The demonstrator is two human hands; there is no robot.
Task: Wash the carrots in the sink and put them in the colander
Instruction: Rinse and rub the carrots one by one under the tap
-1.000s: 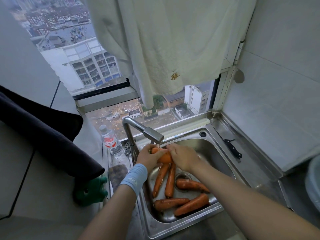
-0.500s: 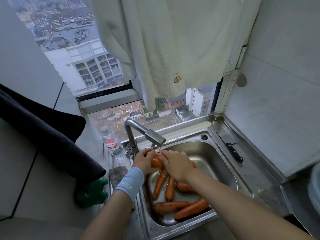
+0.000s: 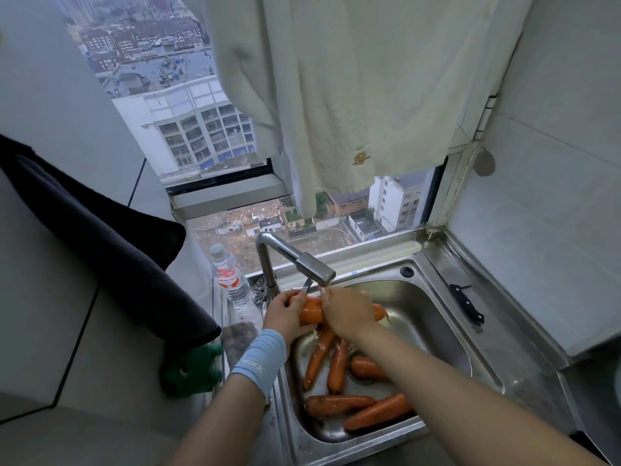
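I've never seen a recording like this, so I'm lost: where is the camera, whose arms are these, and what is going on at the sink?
There is no machine here. A person wears a wide-angle camera on the head, looking forward and down at their own arms; that is the only view. The left hand, with a blue wristband behind it, and the right hand both grip one carrot just under the tap. Five more carrots lie in the bottom of the steel sink. A black-handled knife lies on the steel ledge to the right, and a water bottle stands to the left of the tap.
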